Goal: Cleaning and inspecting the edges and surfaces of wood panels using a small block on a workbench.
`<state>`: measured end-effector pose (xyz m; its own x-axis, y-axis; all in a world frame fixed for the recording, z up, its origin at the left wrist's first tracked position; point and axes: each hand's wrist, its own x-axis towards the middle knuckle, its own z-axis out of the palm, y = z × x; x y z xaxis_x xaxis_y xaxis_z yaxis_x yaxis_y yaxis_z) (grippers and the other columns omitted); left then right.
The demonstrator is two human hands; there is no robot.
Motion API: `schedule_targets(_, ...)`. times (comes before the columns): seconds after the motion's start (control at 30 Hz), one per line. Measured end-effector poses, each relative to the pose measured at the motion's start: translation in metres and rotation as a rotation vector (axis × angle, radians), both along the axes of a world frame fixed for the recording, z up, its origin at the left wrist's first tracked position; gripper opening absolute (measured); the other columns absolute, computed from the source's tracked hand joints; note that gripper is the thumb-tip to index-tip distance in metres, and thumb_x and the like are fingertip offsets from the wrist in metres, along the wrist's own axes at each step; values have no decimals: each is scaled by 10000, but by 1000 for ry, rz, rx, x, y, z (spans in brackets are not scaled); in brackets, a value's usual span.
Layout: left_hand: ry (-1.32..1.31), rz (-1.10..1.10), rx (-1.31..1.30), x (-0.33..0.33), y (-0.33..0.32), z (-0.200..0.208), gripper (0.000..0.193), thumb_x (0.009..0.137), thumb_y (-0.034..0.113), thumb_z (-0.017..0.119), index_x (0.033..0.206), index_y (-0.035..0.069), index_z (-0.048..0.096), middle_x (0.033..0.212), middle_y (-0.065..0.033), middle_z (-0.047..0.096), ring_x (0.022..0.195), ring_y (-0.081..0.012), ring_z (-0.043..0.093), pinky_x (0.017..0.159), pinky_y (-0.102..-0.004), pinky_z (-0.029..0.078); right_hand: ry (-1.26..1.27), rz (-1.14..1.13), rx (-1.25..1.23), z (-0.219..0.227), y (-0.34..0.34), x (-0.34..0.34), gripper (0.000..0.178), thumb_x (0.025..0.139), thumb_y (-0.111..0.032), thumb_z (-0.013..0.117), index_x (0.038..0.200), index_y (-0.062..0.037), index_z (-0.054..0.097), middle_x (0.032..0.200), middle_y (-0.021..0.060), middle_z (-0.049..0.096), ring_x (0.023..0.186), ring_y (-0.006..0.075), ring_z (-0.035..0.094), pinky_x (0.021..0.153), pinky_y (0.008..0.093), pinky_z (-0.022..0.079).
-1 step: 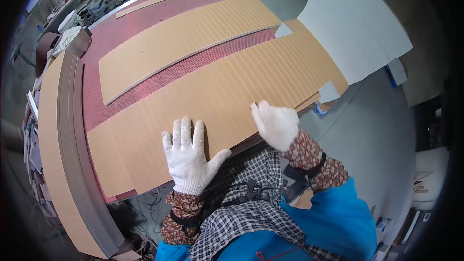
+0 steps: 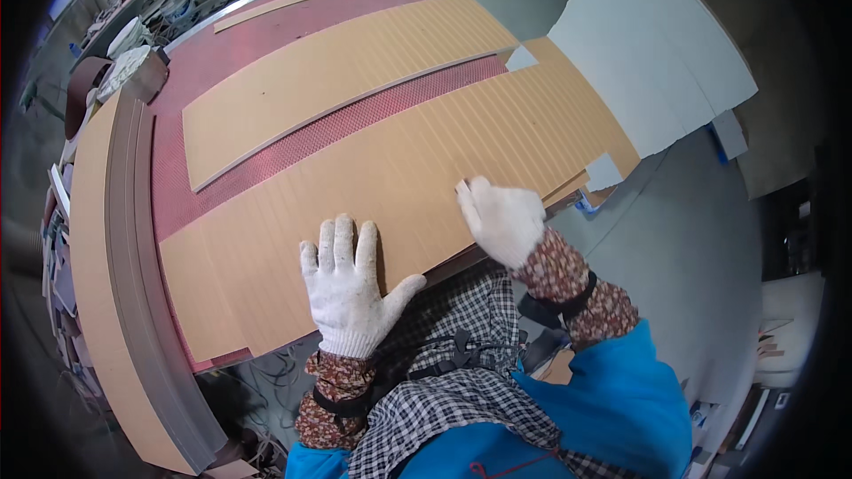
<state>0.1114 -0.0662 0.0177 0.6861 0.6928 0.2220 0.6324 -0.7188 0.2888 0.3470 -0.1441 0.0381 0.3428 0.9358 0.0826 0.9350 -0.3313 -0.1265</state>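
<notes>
My left hand [image 2: 344, 279], in a white knit glove, lies flat with fingers spread on the near edge of a long tan wood-grain panel [image 2: 293, 204]. Over the same panel, farther right, my gloved right hand [image 2: 504, 220] is closed in a pinch near the surface. A tiny bit of something shows at its fingertips, too small to name. Beyond lies a second tan panel [image 2: 346, 71], apart from the first, with a strip of red mesh-textured tabletop [image 2: 355, 122] between them.
A narrow tan strip [image 2: 277, 7] lies at the table's far side. Stacked long boards [image 2: 111, 275] stand along the left. At right, a large white sheet [image 2: 648, 44] adjoins a tan piece under the panels' ends. A silvery wrapped block [image 2: 133, 75] sits at the far left corner.
My right hand has shifted slightly to the left over the panel, still pinched. My left hand stays pressed in nearly the same place.
</notes>
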Motion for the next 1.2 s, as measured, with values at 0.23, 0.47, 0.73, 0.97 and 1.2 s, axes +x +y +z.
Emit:
schedule_targets(0.23,-27,3,-7,-2,-1,0,930,780,615,839,1453,25,585,1522,-235,518,1473,-425,434,1225,-618,275,-25,2,-56,-4,109,32,333,1046,-256,521,947,-10,722,840,247,767,808,402,790,692,527,630)
schedule_targets(0.47,-41,-1,-19,-3,0,2,913,769,604,851,1432,32,593,1504,-230,525,1458,-428,441,1214,-627,288,-65,58,-174,6,179,47,318,1008,-230,560,1058,-30,802,1030,220,791,1006,388,779,837,508,634)
schedule_targets(0.73,-65,-3,-16,-3,0,-1,910,753,593,865,1428,44,598,1505,-223,524,1463,-420,437,1217,-631,287,-5,-21,-127,7,114,29,398,1078,-278,474,1038,1,755,915,262,770,899,419,778,799,543,625)
schedule_targets(0.97,-57,-6,-29,-4,2,-2,946,732,608,874,1441,49,593,1515,-210,520,1479,-404,420,1235,-619,268,-33,63,59,-8,-19,4,346,1100,-303,549,882,-54,650,580,172,657,529,357,699,475,457,543)
schedule_targets(1.2,-16,-3,-28,-4,2,-2,960,735,608,873,1454,47,573,1525,-214,507,1492,-405,403,1240,-617,261,21,-6,-163,-14,-87,-21,282,1088,-275,565,981,-32,661,600,142,669,521,339,692,460,451,529)
